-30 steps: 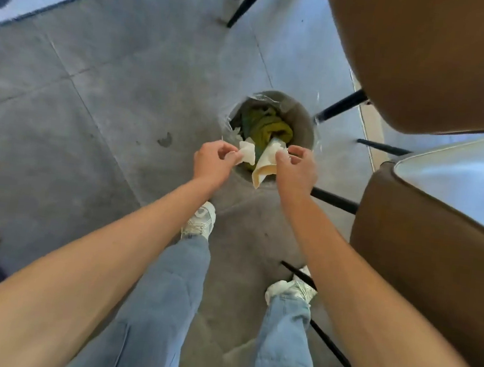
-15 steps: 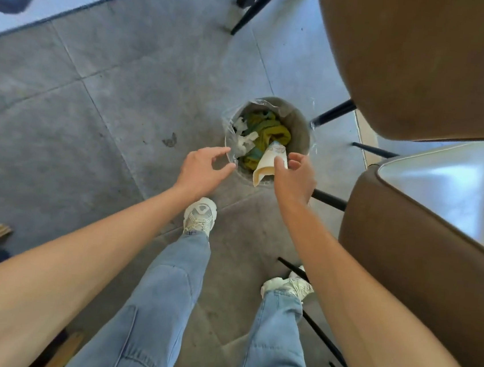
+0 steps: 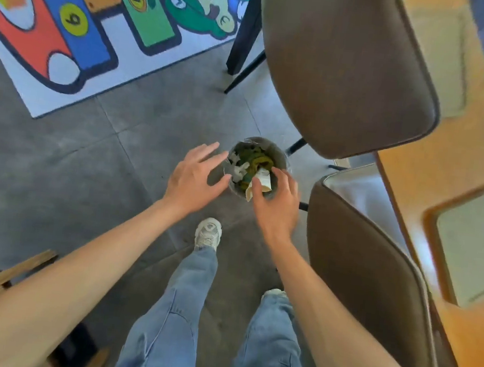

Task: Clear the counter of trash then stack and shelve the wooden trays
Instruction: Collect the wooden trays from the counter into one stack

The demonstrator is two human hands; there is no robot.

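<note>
A small round trash bin (image 3: 280, 157) with a clear liner stands on the grey floor, holding green and white scraps. A cream paper cup (image 3: 262, 179) lies tilted in its near right side. My right hand (image 3: 277, 205) hovers just over the cup, fingers spread, thumb beside it. To the left of the bin is my left hand (image 3: 193, 178), open and holding nothing. On the wooden table at right, a wooden tray (image 3: 431, 215) with a pale inside lies near, and another tray (image 3: 460, 54), blurred, lies farther back.
Two brown padded chairs (image 3: 345, 71) (image 3: 373, 286) stand between me and the wooden table (image 3: 434, 161). A colourful play mat (image 3: 80, 32) covers the floor at upper left. Wooden furniture (image 3: 0, 280) juts in at lower left. My feet stand just short of the bin.
My left hand dropped its white scrap into the bin and spread open. My right hand let the paper cup go into the bin. The camera tilted up, showing the mat and table.
</note>
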